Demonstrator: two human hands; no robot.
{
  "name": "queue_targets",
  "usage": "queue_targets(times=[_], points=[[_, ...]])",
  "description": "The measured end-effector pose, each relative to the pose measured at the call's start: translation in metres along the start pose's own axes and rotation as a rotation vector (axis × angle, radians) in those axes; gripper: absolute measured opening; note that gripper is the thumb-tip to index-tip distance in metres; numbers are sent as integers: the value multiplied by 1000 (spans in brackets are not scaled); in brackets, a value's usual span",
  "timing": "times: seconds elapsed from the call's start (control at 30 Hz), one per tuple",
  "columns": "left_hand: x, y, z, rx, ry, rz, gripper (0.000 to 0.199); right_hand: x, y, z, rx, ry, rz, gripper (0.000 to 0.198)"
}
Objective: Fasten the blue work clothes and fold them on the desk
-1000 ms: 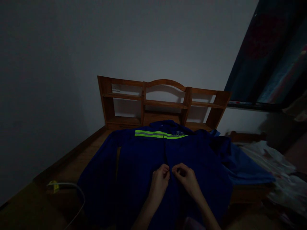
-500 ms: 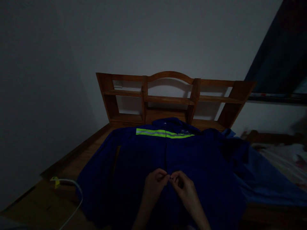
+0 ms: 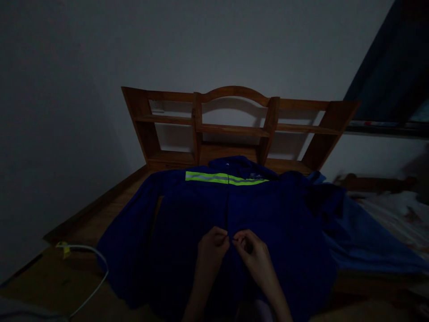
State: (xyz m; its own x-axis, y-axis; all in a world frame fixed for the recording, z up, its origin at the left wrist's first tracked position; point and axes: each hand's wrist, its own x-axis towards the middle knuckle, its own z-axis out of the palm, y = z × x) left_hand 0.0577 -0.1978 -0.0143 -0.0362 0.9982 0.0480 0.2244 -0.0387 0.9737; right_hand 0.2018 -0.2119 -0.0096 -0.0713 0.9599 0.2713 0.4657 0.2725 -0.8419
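A dark blue work jacket (image 3: 187, 210) lies spread out, its collar at the far end and a yellow-green reflective band (image 3: 208, 177) across its chest. Over the front opening, below the band, my left hand (image 3: 213, 248) pinches the jacket's edge between thumb and fingertips. Just to its right, my right hand (image 3: 252, 251) is also closed in a pinch on the other front edge. A small gap separates the two sets of fingertips. The room is dim, and any button or fastener between the fingers is too small to make out.
Behind the jacket stands a wooden headboard (image 3: 231, 129) with shelves, against a pale wall (image 3: 83, 89). A lighter blue cloth (image 3: 365, 246) lies to the right. At lower left, a white cable (image 3: 105, 268) with a yellow tag (image 3: 66, 250) curves beside the jacket.
My fingertips, which were together at the jacket's front, have drawn slightly apart. Both hands keep their pinch. The whole view has shifted a little, with the scene sitting higher in the picture.
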Motion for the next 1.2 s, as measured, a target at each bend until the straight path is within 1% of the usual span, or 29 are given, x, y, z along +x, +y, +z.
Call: queue_targets(times=[0.13, 0.2, 0.33, 0.4, 0.43, 0.5, 0.6, 0.73, 0.83, 0.93, 1.0, 1.1, 1.2], points=[[-3, -1, 3, 6, 31, 19, 19, -1, -3, 0, -101, -11, -40, 12], [-4, 0, 4, 21, 50, 43, 18, -1, -7, 1, -231, -9, -89, 14], [-6, 2, 5, 35, 69, 63, 17, -2, -17, 3, -581, -45, -143, 17], [-7, 3, 5, 33, 82, 62, 17, -2, -20, 2, -682, -78, -160, 16], [-8, 2, 5, 24, 88, 58, 17, -1, -21, 1, -696, -93, -169, 17], [-8, 1, 4, -10, 85, 53, 17, 1, -22, -3, -653, -114, -178, 18], [-6, -1, 1, -77, 41, 74, 18, 5, -20, -10, -465, -116, -155, 19], [-2, 0, -2, -113, -18, 75, 18, 11, -14, -14, -176, -134, -75, 23], [-3, 2, -1, -131, -27, 74, 21, 13, -13, -15, -47, -153, -21, 25], [-6, 4, 0, -173, -41, 63, 29, 13, -15, -19, -16, -171, -8, 26], [-7, 4, -1, -161, -29, 67, 32, 13, -17, -22, -21, -188, -16, 26], [-6, 2, -1, -105, 4, 95, 26, 13, -19, -23, -31, -207, -22, 25], [-6, 2, 5, -51, 5, 113, 19, 13, -22, -17, -37, -209, -17, 25]])
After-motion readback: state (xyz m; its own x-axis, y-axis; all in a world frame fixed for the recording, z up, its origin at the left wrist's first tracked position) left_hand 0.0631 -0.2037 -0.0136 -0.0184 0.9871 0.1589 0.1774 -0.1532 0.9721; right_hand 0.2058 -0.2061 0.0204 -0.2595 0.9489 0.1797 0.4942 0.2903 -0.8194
